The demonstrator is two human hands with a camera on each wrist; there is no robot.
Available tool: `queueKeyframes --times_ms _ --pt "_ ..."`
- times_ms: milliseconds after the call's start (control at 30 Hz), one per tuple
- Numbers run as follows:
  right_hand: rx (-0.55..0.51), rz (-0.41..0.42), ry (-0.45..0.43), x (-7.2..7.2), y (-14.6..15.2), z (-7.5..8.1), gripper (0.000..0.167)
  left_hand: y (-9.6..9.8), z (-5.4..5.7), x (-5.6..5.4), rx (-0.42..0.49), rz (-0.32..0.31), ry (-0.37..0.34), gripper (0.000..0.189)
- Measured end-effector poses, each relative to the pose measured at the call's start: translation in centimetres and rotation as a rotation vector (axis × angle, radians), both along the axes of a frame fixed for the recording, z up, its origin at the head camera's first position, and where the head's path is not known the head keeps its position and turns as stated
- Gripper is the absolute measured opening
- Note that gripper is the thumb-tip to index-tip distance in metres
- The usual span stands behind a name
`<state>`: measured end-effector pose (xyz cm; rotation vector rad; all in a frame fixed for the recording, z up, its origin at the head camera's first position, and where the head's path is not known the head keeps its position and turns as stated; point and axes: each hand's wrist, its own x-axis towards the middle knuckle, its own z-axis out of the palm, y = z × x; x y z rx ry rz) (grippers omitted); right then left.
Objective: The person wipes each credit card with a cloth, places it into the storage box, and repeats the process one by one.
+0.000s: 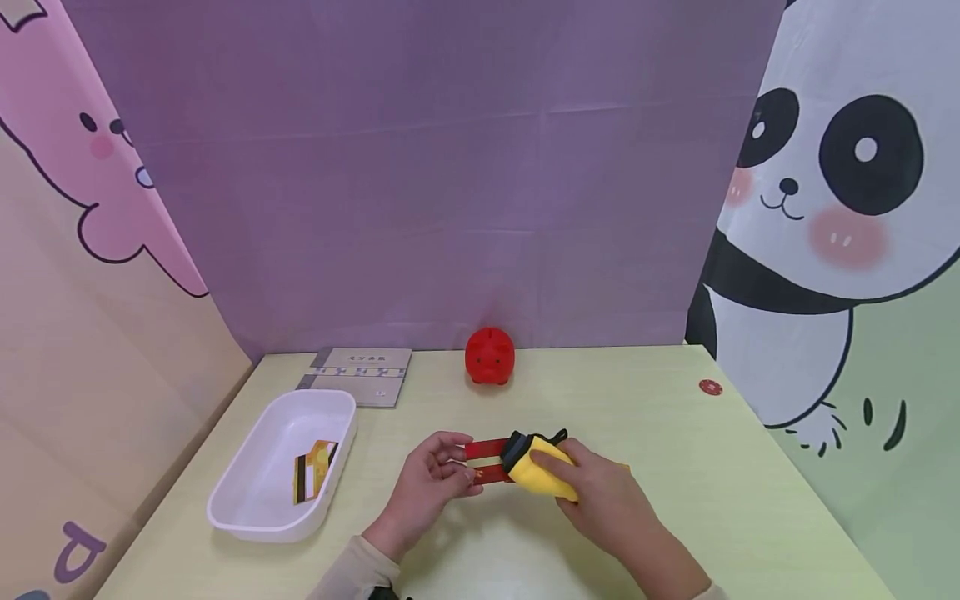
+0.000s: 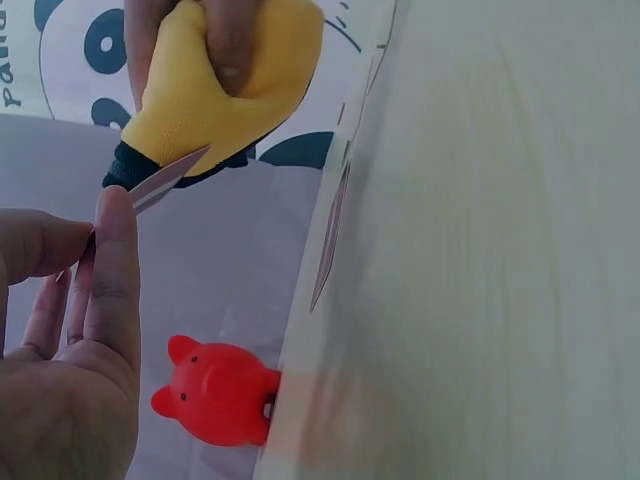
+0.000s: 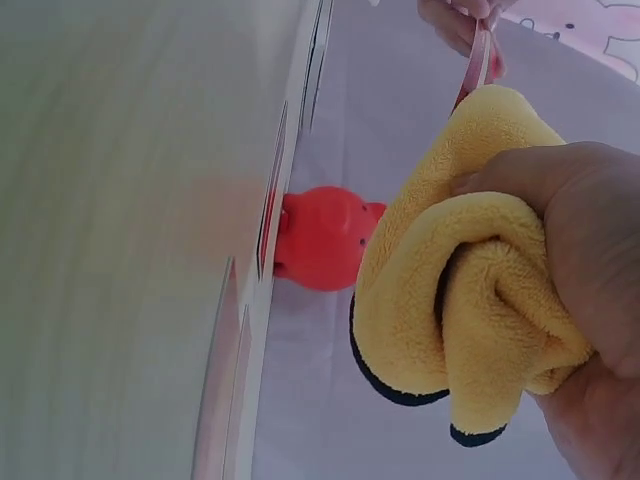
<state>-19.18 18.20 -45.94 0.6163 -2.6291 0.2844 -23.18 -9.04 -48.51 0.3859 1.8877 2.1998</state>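
Note:
My left hand (image 1: 427, 479) pinches the left end of a red card (image 1: 486, 449) between thumb and fingers. A pale band runs across the card's middle in the head view, while the left wrist view shows it nearly edge-on. My right hand (image 1: 611, 504) grips a folded yellow cloth (image 1: 542, 473) with dark edging. The cloth's dark edge overlaps the card's right end. In the right wrist view the fluffy folds of the cloth (image 3: 410, 290) bulge out under my thumb. Both hands are raised over the front middle of the table.
A white plastic basin (image 1: 273, 533) stands left, with a gold card (image 1: 313, 475) bearing a black stripe inside. Behind it lies a grey booklet (image 1: 371, 379). At the back middle sits a red piggy bank (image 1: 490, 357). A red chip (image 1: 711, 387) lies far right.

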Motion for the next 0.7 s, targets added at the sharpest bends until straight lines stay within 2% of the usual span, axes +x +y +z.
queueKeyframes --times_ms 67,233,333,467,700 --pt "-0.010 0.025 0.010 0.04 -0.11 -0.04 0.066 0.01 -0.14 -0.14 0.009 -0.006 0.001 0.044" --pt "-0.031 0.135 0.084 0.13 -0.57 -0.26 0.067 0.45 -0.57 -0.04 0.001 -0.079 0.010 0.046" --pt "-0.042 0.158 0.120 0.14 -0.71 -0.28 0.066 0.67 -0.58 0.18 -0.011 -0.103 0.008 0.047" --pt "-0.036 0.114 0.090 0.12 -0.64 -0.14 0.065 0.76 -0.35 0.42 -0.014 -0.105 0.001 0.045" --pt "0.000 -0.019 -0.011 0.12 -0.20 0.24 0.061 0.29 -0.11 0.37 -0.008 -0.074 -0.008 0.044"
